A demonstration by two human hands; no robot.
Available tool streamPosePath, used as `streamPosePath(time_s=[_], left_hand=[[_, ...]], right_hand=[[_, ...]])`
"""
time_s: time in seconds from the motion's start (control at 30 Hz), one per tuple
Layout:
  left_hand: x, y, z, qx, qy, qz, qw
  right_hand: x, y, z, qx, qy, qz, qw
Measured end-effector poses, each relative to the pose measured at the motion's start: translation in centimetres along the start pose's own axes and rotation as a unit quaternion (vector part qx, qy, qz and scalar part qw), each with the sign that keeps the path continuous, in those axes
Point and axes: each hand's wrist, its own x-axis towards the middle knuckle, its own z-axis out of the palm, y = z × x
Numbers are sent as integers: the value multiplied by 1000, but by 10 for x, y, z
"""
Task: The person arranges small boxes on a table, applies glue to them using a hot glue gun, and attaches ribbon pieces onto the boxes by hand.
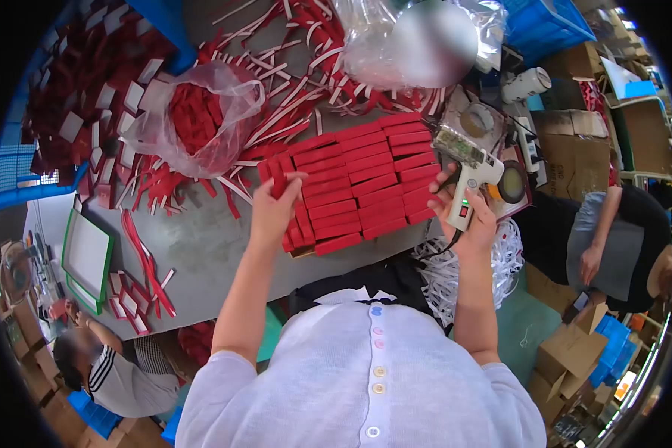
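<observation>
In the head view my left hand (275, 213) is at the left end of a stack of small red boxes (369, 175). Its fingers are closed round one narrow red box (277, 178), partly hidden by them. My right hand (470, 224) grips the handle of a white corded glue gun (474, 179) just right of the stack. A green light and a red switch show on the handle. The boxes lie side by side in tight rows, a few slightly tilted.
Red and white strips (276, 104) litter the table's far side, around a clear plastic bag (198, 119) of red pieces. Green-edged trays (87, 257) lie left. White shredded strips (504, 257) are below my right hand. Co-workers sit left (127, 377) and right (612, 246).
</observation>
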Motion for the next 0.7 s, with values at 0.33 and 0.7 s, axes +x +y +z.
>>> streamPosePath(time_s=[0.33, 0.7], left_hand=[[110, 18, 9, 381, 60, 278, 880], [140, 11, 25, 563, 0, 194, 804]], right_hand=[[50, 40, 10, -133, 49, 110, 984], [76, 58, 16, -236, 116, 165, 951]])
